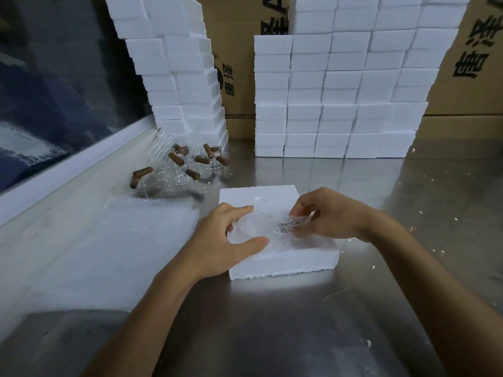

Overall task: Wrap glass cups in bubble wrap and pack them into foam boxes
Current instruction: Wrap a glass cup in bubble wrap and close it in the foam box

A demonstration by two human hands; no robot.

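Note:
A white foam box lies on the steel table in front of me. In its hollow sits a glass cup wrapped in bubble wrap. My left hand holds the left side of the bundle, thumb and fingers around it. My right hand pinches the bunched wrap at the bundle's right end. A stack of bubble wrap sheets lies to the left. Several bare glass cups with brown wooden handles stand behind the sheets.
Tall stacks of white foam boxes rise at the back, with a leaning stack at the back left. Cardboard cartons stand behind them. A window ledge borders the table's left side. Foam crumbs dot the steel table on the right.

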